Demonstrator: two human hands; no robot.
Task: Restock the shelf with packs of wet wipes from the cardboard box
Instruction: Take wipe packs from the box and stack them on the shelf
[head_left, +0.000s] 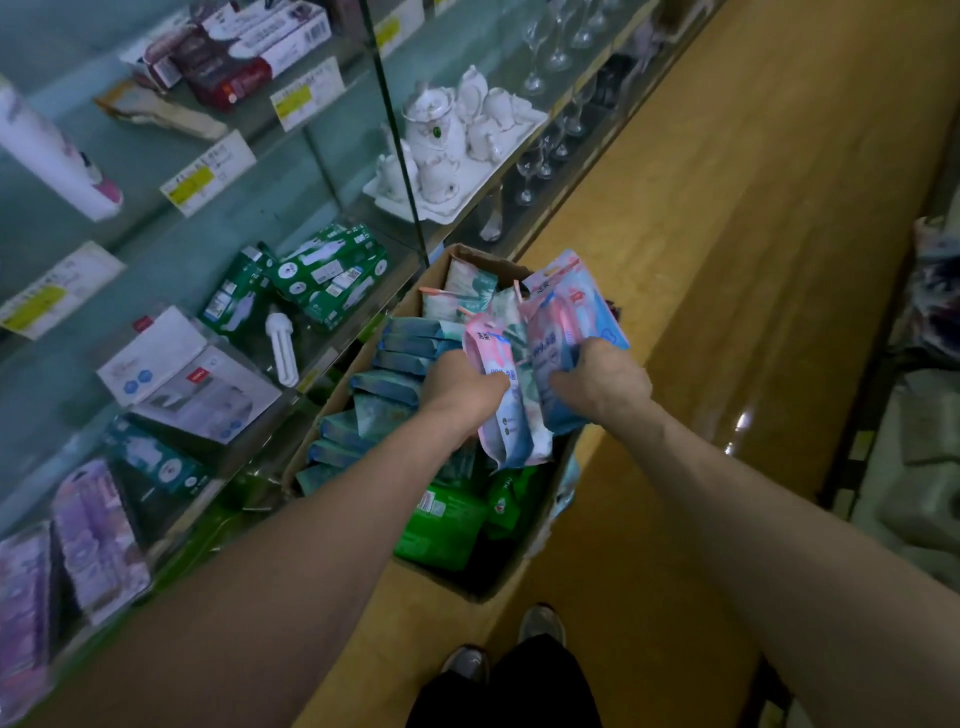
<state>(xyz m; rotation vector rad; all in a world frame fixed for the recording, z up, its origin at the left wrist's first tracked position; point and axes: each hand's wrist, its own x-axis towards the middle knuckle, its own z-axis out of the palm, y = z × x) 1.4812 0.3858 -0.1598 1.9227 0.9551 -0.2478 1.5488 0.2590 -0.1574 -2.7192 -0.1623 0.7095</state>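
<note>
Now, glossy pink-and-blue wet-wipe packs (566, 312) clutched in left hand (462, 387) and right hand (605, 376) over cardboard box (332, 397).

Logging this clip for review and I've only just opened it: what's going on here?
A person stands over an open cardboard box on the floor beside glass shelves. The left hand grips a pink-and-blue wipes pack and the right hand grips a second pink-and-blue pack, both held just above the box. Blue packs and green packs lie inside it. Neither held pack is on a shelf yet.
</note>
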